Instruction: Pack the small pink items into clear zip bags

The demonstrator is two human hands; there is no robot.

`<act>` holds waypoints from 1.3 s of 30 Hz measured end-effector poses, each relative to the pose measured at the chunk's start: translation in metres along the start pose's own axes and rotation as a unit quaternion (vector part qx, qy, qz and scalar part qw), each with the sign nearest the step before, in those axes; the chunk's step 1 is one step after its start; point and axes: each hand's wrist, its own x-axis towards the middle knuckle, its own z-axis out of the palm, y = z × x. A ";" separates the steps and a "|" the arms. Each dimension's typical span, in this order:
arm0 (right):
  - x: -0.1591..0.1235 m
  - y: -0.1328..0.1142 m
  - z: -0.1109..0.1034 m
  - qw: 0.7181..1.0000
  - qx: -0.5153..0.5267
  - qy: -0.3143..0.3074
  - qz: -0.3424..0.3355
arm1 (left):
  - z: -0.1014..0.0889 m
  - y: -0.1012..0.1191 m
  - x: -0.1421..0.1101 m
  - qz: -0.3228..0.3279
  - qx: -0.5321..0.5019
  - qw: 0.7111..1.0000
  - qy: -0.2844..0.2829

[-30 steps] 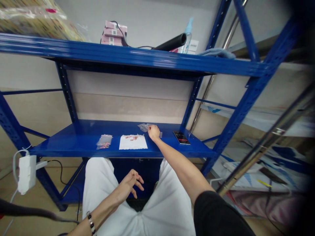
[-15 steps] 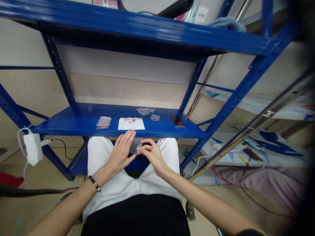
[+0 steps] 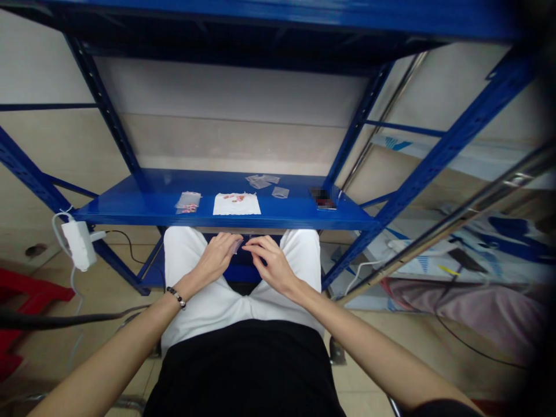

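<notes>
Just beyond my lap, my left hand (image 3: 219, 253) is closed on a small clear plastic bag (image 3: 237, 247), which shows past its fingertips. My right hand (image 3: 270, 262) is close by on the right, its fingers stretched toward the bag with a small gap between them. The right thumb is apart from the fingers, and I see nothing held there. On the blue shelf (image 3: 130, 200) ahead lies a white paper sheet (image 3: 237, 207) with several small pink and brownish pieces (image 3: 238, 198) on it. To its left is a stack of filled clear bags (image 3: 188, 202) with pink pieces inside.
Several flat clear bags (image 3: 262, 181) lie toward the shelf's back, with a single clear bag (image 3: 280, 192) nearer. A dark, blurred-out object (image 3: 324, 198) is at the right end. A white power strip (image 3: 79, 245) hangs by the left post. Blue uprights frame both sides.
My hands have moved apart; the right fingers have come away from the small bag, and the left hand has closed more around it. The whole view has shifted as my head tilted down.
</notes>
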 end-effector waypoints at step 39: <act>-0.009 -0.023 -0.007 0.957 -0.135 -0.247 -0.076 | -0.004 0.023 -0.005 0.128 0.055 0.983 -0.121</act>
